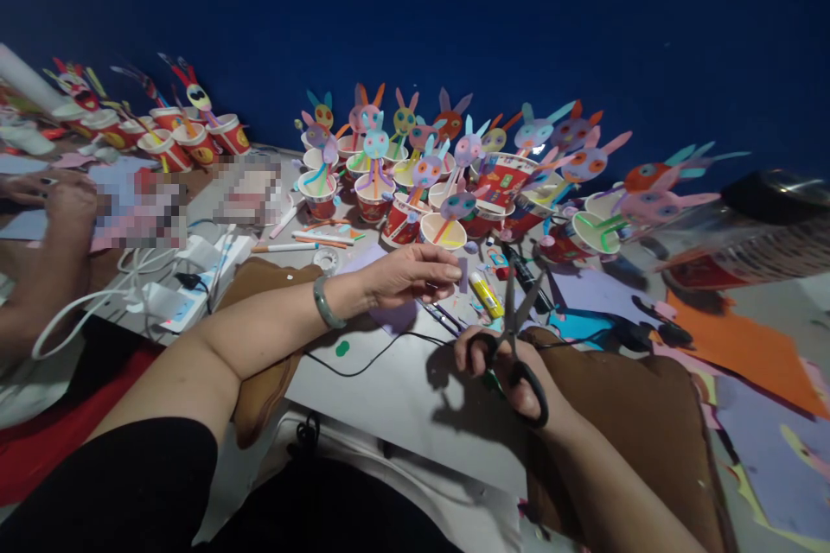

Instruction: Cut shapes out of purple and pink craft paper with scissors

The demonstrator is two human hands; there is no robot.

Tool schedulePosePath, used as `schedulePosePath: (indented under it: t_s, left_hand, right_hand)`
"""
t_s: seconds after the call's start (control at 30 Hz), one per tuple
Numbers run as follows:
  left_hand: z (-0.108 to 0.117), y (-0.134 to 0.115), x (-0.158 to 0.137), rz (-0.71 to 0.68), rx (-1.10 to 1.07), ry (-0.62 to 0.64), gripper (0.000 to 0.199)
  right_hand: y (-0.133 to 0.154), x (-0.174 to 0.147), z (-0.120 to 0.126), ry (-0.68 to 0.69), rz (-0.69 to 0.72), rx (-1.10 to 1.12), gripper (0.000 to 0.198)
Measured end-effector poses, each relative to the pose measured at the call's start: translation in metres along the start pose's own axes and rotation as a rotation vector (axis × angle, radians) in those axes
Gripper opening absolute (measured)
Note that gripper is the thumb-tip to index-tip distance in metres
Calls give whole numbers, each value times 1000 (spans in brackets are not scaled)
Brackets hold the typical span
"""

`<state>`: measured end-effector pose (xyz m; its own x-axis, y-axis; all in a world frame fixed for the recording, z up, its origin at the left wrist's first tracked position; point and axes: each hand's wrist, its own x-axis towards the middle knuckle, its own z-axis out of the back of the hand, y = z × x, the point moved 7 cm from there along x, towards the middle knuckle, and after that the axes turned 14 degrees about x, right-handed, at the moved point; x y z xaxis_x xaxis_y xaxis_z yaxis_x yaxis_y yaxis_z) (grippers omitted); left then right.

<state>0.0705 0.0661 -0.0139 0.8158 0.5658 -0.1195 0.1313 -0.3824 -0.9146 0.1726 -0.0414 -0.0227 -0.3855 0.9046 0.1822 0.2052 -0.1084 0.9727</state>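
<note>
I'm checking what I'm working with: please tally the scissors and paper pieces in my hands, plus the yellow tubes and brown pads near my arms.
Scissors, in the right hand: 1
Purple paper piece, in the left hand: 1
Yellow tube: 1
Brown pads: 2
Total: 5

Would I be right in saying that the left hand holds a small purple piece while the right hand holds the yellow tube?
Not quite: the head view shows the right hand holding scissors; the yellow tube lies on the table. The left hand does hold the small purple piece.
</note>
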Motion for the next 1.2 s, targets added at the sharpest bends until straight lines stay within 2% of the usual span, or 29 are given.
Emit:
schedulePosePath:
  t_s: [0.1, 0.33, 1.2]
  left_hand:
    - [4, -5, -1, -27, -81, -62, 36]
    - [10, -9, 0, -52, -124, -134, 29]
    - [8, -4, 3, -52, -113, -80, 25]
  right_hand:
    - [4, 2, -11, 72, -69, -30, 62]
    - [1, 3, -16, 89, -115, -75, 64]
    - [-1, 7, -17, 91, -135, -113, 65]
